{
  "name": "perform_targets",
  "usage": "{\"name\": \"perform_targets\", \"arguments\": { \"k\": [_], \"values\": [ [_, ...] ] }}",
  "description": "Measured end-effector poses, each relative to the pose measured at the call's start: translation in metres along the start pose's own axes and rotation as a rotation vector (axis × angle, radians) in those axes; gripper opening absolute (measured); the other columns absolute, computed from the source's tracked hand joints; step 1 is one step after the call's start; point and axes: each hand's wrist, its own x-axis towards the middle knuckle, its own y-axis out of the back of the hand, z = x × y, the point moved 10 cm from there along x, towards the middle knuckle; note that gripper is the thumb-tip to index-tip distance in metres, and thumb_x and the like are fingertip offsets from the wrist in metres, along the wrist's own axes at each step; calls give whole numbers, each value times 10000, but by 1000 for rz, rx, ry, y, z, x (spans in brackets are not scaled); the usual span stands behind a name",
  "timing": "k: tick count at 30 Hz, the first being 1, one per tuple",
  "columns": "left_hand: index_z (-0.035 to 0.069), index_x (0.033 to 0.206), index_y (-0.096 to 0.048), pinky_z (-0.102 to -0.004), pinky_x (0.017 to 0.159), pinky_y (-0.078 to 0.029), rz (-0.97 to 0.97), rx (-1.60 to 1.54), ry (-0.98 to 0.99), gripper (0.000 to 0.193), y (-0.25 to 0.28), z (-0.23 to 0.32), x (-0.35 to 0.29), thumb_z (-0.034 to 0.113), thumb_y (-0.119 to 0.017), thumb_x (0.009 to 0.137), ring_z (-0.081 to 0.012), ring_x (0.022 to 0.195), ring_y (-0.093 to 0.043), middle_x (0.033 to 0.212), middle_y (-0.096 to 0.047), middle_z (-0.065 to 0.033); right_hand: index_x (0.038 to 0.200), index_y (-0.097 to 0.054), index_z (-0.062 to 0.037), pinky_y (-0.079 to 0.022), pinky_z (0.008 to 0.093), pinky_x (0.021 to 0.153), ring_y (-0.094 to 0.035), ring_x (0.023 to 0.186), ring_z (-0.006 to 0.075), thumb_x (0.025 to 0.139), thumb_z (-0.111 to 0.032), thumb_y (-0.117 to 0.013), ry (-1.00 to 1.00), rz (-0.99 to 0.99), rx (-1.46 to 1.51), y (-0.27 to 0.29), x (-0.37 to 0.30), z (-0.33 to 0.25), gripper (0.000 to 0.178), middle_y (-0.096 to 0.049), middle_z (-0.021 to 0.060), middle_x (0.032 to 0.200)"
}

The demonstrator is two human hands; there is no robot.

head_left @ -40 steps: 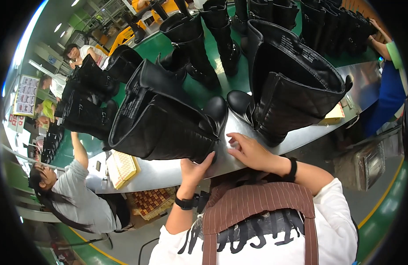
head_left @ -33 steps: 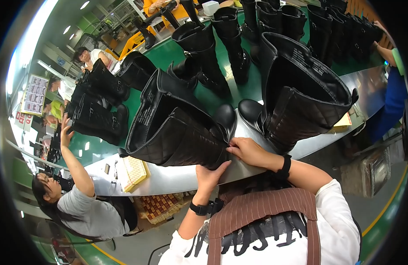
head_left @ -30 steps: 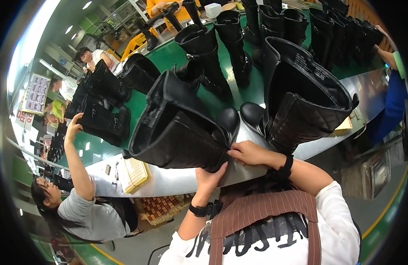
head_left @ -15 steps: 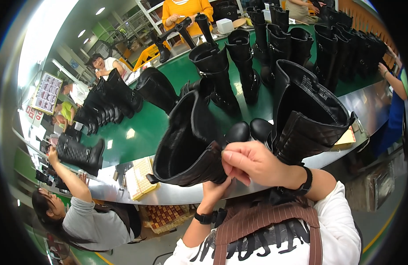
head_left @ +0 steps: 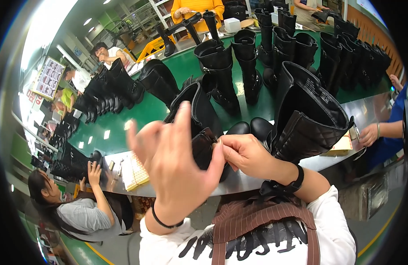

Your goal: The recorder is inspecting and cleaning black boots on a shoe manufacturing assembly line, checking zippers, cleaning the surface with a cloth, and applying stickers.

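Note:
In front of me stands a tall black boot (head_left: 205,110), its shaft partly hidden behind my left hand. My left hand (head_left: 175,154) is raised before it with fingers spread, slightly blurred, and its thumb reaches the top edge of the shaft. There, my right hand (head_left: 250,152) pinches with thumb and forefinger at the boot's edge; the small part between the fingertips is hard to make out. Just right of my hands stands a second black boot (head_left: 303,137) with a quilted panel, its wide top facing me.
More black boots (head_left: 217,66) stand across the green tabletop (head_left: 168,115). Yellow patterned boxes (head_left: 135,174) lie near the metal front edge. A co-worker in grey (head_left: 85,212) handles a boot at left; another person's hand (head_left: 369,134) is at right. Others sit farther back.
My left hand has come up from beneath the boot to its front, fingers spreading. My right hand keeps its pinch at the shaft edge. The left co-worker has lowered their boot.

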Motion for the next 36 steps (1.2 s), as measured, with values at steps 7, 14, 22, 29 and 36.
{"name": "perform_targets", "arguments": {
  "k": [7, 14, 22, 29, 36],
  "values": [
    [9, 1192, -627, -444, 1069, -323, -106, -128, -101, 501, -14, 16, 25, -10, -616, 692, -244, 743, -548, 677, -557, -69, 860, -660, -35, -441, 256, 490, -548, 526, 98, 985, -235, -533, 38, 21, -99, 13, -1, -7, 267, -603, 43, 673],
    [41, 1268, -574, -513, 1120, -227, 244, -43, -37, 570, -17, -7, -23, 147, -759, 739, -303, 1131, -455, 1165, -507, -102, 859, -659, -26, -433, 240, 491, -535, 518, 82, 989, -255, -528, -18, 26, -23, 17, -2, 7, 295, -604, 33, 681],
    [-29, 1379, -314, -406, 1056, -357, 72, -888, 450, 937, -181, -53, -162, 222, -878, 674, -295, 1237, -460, 1349, -427, -199, 872, -626, -9, -394, 212, 506, -482, 528, 50, 1024, -250, -483, -146, -17, 26, 9, -2, -3, 319, -565, 4, 696],
    [6, 1100, -639, -324, 797, -530, -179, -884, 671, 403, -216, -51, -179, 90, -807, 743, -203, 883, -680, 949, -707, -82, 825, -591, 4, -381, 200, 453, -483, 465, 42, 1028, -179, -448, 63, -15, 151, 7, -14, -66, 308, -540, 1, 636],
    [-50, 1295, -458, -399, 920, -479, -79, -729, 758, 818, -209, -68, -179, 211, -885, 648, -356, 1061, -623, 1149, -624, -233, 1049, -621, -50, -396, 355, 769, -522, 868, 223, 794, -592, -659, 767, 591, -1146, 47, -135, -188, 601, -553, 82, 990]
  ]
}}
